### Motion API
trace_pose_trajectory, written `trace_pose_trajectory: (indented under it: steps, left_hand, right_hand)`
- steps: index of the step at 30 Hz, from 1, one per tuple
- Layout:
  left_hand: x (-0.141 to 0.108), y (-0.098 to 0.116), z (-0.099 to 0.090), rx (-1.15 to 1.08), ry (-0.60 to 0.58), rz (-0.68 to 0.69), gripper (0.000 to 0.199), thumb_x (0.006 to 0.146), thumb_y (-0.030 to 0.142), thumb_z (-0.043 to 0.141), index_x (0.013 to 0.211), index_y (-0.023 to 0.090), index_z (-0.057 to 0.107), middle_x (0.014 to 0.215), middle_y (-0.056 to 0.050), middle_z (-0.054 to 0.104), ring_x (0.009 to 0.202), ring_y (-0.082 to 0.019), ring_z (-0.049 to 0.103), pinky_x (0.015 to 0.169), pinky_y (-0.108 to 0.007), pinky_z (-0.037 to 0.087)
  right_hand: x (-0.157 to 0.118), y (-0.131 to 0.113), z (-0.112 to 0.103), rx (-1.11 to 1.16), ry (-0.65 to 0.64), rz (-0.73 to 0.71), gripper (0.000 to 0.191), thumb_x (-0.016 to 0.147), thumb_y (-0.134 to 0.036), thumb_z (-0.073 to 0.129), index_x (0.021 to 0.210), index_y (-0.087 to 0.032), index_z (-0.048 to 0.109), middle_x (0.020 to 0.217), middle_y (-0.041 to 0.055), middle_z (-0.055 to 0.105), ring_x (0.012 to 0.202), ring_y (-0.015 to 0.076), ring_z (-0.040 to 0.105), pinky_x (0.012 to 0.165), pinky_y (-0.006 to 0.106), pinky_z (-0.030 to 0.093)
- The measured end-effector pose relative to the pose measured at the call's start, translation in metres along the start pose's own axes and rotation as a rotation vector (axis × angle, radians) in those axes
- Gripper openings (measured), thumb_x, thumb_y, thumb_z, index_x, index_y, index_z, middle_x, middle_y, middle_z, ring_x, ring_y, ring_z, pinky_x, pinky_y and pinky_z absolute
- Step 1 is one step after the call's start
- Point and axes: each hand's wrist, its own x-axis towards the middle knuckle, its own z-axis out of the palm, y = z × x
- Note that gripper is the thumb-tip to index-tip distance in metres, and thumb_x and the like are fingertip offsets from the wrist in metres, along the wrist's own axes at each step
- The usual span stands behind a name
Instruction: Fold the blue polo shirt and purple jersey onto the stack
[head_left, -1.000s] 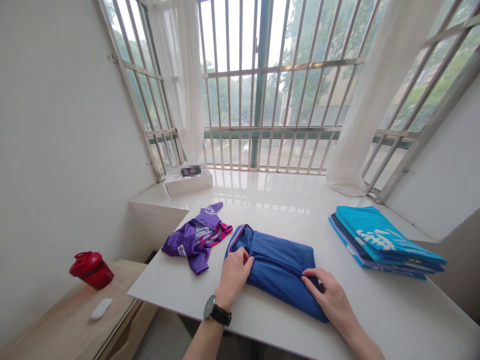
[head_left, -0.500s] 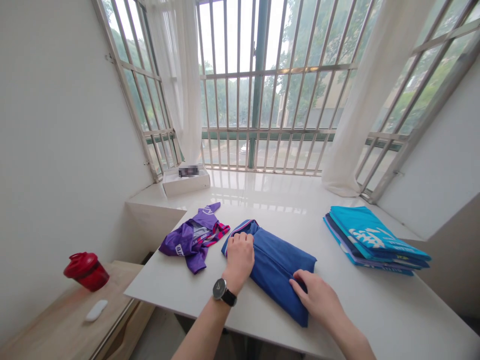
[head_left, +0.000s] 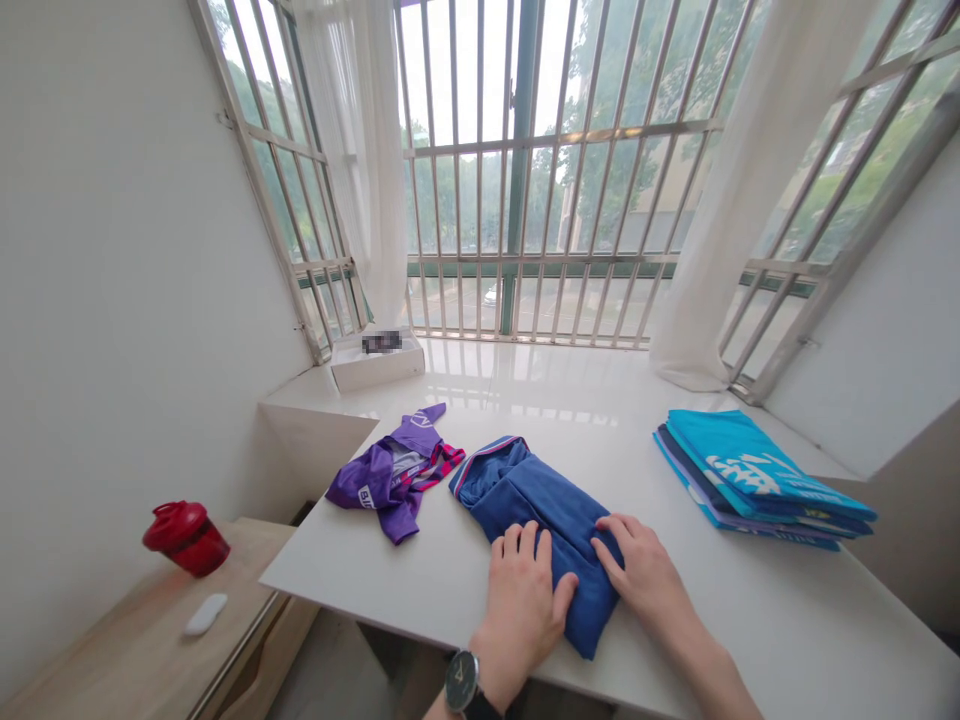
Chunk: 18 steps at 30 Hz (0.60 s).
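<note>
A dark blue folded garment (head_left: 510,490) with a red-and-white striped edge at its far end lies slantwise on the white table (head_left: 360,580). My left hand (head_left: 525,590), a black watch on its wrist, rests on the garment's near left side, with the fingers spread and the thumb apart. On the garment's right edge are the fingertips of my right hand (head_left: 645,570), its thumb and fingers apart over the cloth. To the left of the garment sits a crumpled purple shirt (head_left: 390,465) with red trim and white lettering.
A stack of folded clothes (head_left: 757,475), light blue on top, lies at the right of the table. A white box (head_left: 379,368) stands on the sill by the barred window. On a lower wooden cabinet at left are a red lidded cup (head_left: 187,538) and a white case (head_left: 205,614).
My left hand has left the garment's striped far end and come down nearer to me along it. My right hand has shifted slightly up along the right edge.
</note>
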Motion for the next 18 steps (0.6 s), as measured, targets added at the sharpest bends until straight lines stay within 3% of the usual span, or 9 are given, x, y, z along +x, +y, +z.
trace_pose_trajectory:
  steps: [4,11,15,18]
  left_hand:
    - [0.01,-0.018,-0.009,0.016,-0.056,0.033,0.058,0.1,0.05,0.033,0.141,0.015,0.05,0.149,-0.013,0.047,0.136,-0.032,0.039,0.116,-0.051,0.028]
    - [0.026,-0.042,-0.031,-0.014,-0.213,0.061,0.064,0.1,0.051,0.028,0.148,0.01,0.041,0.154,-0.015,0.039,0.145,-0.03,0.031,0.119,-0.051,0.022]
    - [0.016,-0.044,-0.022,0.055,-0.196,0.117,0.067,0.096,0.047,0.039,0.152,0.011,0.031,0.159,-0.014,0.029,0.147,-0.03,0.023,0.121,-0.049,0.018]
    - [0.013,-0.046,-0.016,0.082,-0.159,0.155,0.065,0.096,0.043,0.039,0.153,0.012,0.03,0.16,-0.013,0.026,0.148,-0.029,0.021,0.121,-0.047,0.016]
  right_hand:
    - [-0.02,-0.02,-0.002,0.003,-0.079,0.032,0.022,0.087,-0.043,0.055,0.094,-0.025,0.066,0.102,0.0086,0.065,0.093,0.0276,0.062,0.085,0.042,0.049]
    - [-0.043,-0.087,-0.016,0.209,-0.438,-0.031,0.022,0.089,-0.044,0.054,0.096,-0.027,0.066,0.095,0.0035,0.066,0.074,0.0179,0.063,0.069,0.029,0.047]
    - [-0.021,-0.091,-0.027,0.27,-0.539,-0.15,0.023,0.091,-0.041,0.053,0.084,-0.025,0.068,0.078,0.0016,0.067,0.071,0.0183,0.06,0.065,0.028,0.045]
    - [0.015,-0.073,-0.027,0.268,-0.41,-0.157,0.025,0.093,-0.036,0.047,0.088,-0.024,0.068,0.083,0.0032,0.069,0.078,0.0195,0.062,0.071,0.031,0.047]
